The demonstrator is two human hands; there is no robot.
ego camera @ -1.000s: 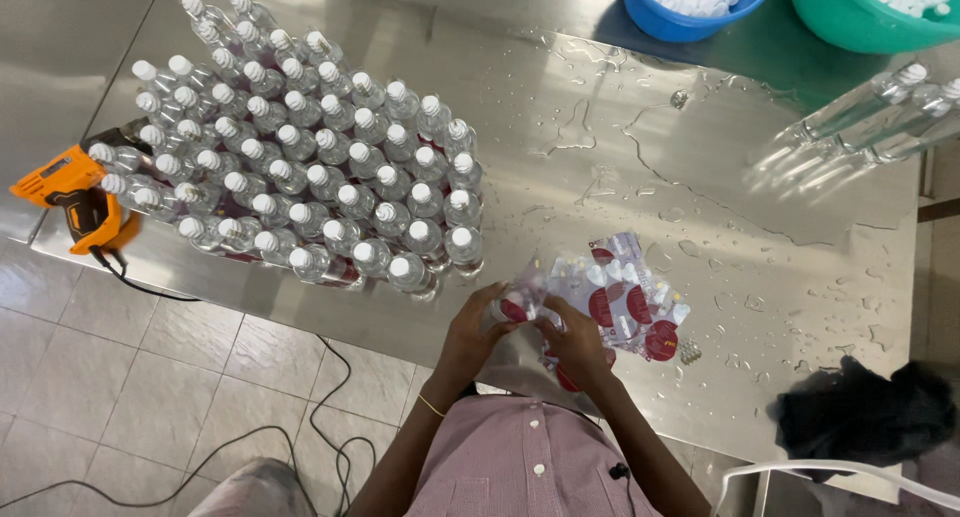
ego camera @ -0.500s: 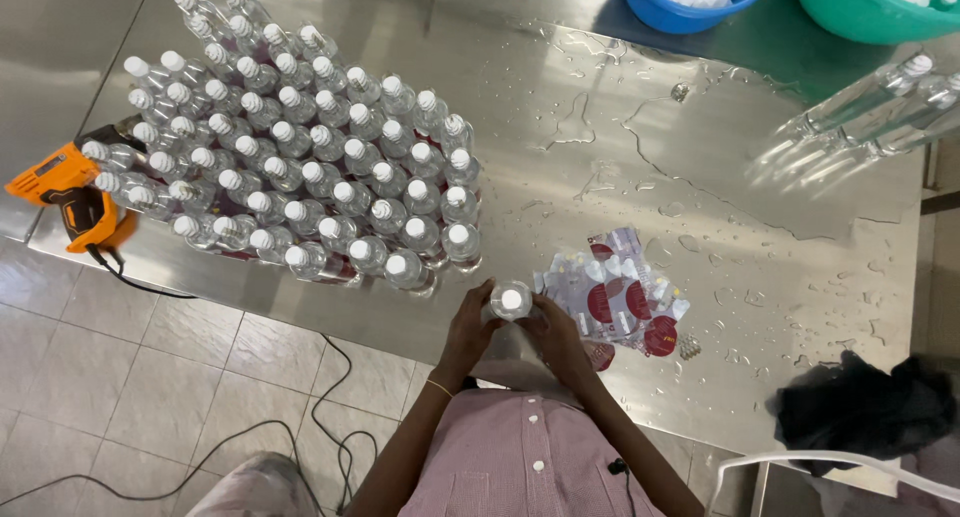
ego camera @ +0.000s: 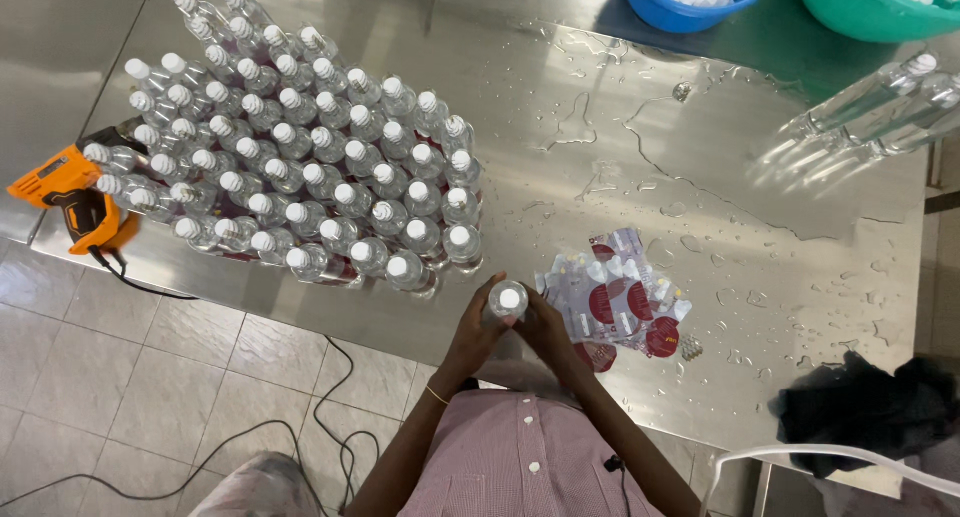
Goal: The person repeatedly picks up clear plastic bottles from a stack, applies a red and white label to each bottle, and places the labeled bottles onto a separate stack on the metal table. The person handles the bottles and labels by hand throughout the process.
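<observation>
Low in the frame, just above the person's shirt, both hands are closing around one clear bottle [ego camera: 507, 302] standing upright at the near edge of the steel surface [ego camera: 560, 167]. The left hand [ego camera: 478, 329] is wrapping the bottle's left side with its fingers curled onto it; the right hand [ego camera: 545, 327] is pressing in from the right, fingers pinching the body just under the white cap. To work it cleanly, the grip seems best kept on the body, the bottle upright, since the surface is wet and slippery.

Just right of the hands, a loose pile of red-and-white labels [ego camera: 615, 297] is lying within easy reach. Upper left, a packed block of capped bottles [ego camera: 310, 167] is standing, an orange heat gun [ego camera: 75, 197] at its left. Far top, a blue bowl [ego camera: 690, 2] and green tub [ego camera: 880, 12] are holding white caps.
</observation>
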